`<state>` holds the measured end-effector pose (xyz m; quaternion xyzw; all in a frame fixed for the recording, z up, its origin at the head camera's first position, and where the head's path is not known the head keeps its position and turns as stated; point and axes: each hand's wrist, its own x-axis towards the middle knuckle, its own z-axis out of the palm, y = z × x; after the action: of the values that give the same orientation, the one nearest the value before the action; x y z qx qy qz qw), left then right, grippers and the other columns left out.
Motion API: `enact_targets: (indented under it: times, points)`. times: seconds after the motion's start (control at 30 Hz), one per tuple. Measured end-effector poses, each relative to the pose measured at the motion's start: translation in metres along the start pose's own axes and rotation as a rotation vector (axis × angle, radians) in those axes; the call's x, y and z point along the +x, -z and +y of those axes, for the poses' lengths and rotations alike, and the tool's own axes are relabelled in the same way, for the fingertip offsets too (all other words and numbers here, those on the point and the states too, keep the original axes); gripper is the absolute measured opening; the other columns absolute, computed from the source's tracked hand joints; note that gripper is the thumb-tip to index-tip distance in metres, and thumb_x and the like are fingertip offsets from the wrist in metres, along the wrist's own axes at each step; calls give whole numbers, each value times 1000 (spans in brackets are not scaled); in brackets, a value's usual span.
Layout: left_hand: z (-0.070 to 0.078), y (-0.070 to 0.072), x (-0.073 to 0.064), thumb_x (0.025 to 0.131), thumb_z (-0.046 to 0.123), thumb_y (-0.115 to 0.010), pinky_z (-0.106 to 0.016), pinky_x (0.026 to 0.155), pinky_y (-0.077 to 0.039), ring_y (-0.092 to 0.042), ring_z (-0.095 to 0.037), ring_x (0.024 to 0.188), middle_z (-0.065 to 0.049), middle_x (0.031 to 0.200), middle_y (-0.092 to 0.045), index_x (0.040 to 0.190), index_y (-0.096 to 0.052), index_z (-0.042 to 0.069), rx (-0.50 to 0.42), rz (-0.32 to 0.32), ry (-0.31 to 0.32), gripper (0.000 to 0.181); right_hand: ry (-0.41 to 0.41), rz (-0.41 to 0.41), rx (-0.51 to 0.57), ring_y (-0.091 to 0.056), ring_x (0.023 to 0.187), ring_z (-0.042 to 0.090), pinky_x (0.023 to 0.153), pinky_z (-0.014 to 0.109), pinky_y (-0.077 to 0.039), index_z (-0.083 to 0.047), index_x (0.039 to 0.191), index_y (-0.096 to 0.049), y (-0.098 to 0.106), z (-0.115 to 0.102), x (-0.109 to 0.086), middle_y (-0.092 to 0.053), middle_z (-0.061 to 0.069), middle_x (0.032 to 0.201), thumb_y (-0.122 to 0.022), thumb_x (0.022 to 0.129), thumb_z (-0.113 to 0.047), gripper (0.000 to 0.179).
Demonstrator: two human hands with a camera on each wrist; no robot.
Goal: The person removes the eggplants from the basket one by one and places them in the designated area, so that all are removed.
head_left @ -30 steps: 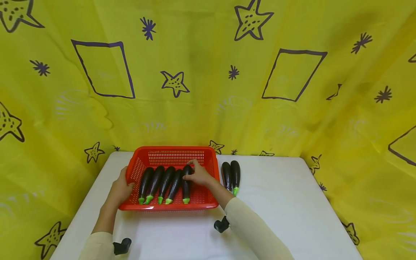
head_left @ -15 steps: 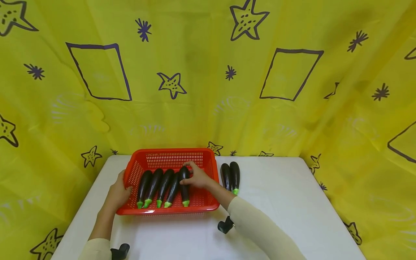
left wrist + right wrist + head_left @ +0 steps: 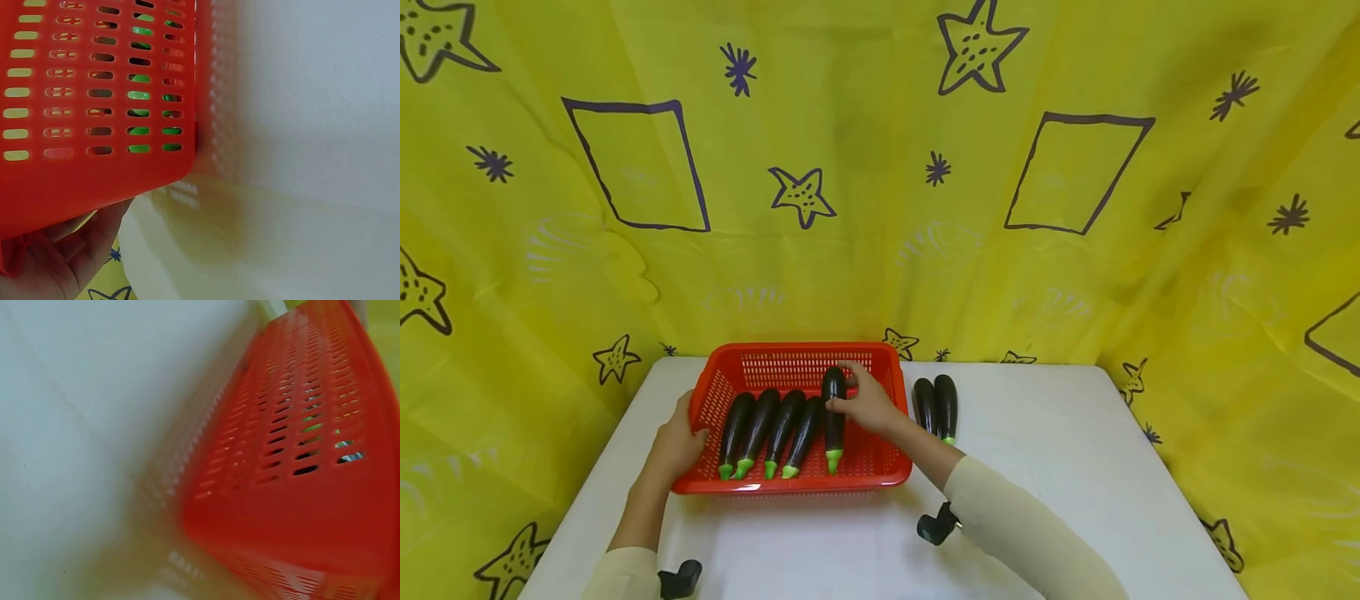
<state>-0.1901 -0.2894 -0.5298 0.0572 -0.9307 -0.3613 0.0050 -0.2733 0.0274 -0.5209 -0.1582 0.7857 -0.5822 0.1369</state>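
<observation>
A yellow curtain [image 3: 880, 258] printed with dark stars and four-sided outlines hung behind a white worktop [image 3: 1037, 483], which bore a red slotted basket [image 3: 790, 483] near its back edge. A person in pale sleeves [image 3: 1030, 533] reached in from the near side. The left hand [image 3: 676, 443] gripped the basket's left side, thumb inside the rim and fingers outside. The right hand [image 3: 868, 402], over the basket's right half, pinched the upper part of a dark eggplant [image 3: 834, 421], its green stem end toward the person; whether it touched the basket floor could not be told. To its left, four more eggplants [image 3: 784, 429] lay side by side inside, stems likewise nearest the person. Another two eggplants [image 3: 946, 408] lay on the worktop, just right of the basket.
</observation>
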Motion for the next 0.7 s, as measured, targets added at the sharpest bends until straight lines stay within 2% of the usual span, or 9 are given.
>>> enact_targets:
  times: [0.17,0.3,0.47,0.7]
  points:
    - [-1,0,0,97,-3,-55,-67,88,-49,-60,-56,105,-48,132,-49,157,-15,-9,-8,-5,15,72,5,32,60,-67,84,24,79,43,-60,0,151,-40,8,-16,-8,-56,24,126,-75,92,-3,69]
    - [-2,-1,1,98,-3,-56,-67,88,-50,-60,-54,104,-48,133,-49,158,-14,-9,-18,-12,26,73,-5,46,92,-66,91,26,83,44,-60,-1,151,-41,18,-25,-16,-55,25,130,-74,93,-5,66]
    - [-3,-1,0,98,-2,-56,-66,86,-51,-61,-54,104,-48,132,-49,158,-14,-8,-23,-13,26,73,-7,53,126,-64,99,30,84,42,-60,-2,152,-41,30,-27,-25,-51,26,139,-74,94,-7,67]
    - [-4,0,1,98,-2,-56,-65,85,-52,-62,-54,102,-48,130,-51,157,-15,-9,-18,-7,6,73,5,105,156,-63,99,28,81,37,-58,-3,155,-42,48,-30,-35,-51,25,141,-71,95,-5,66]
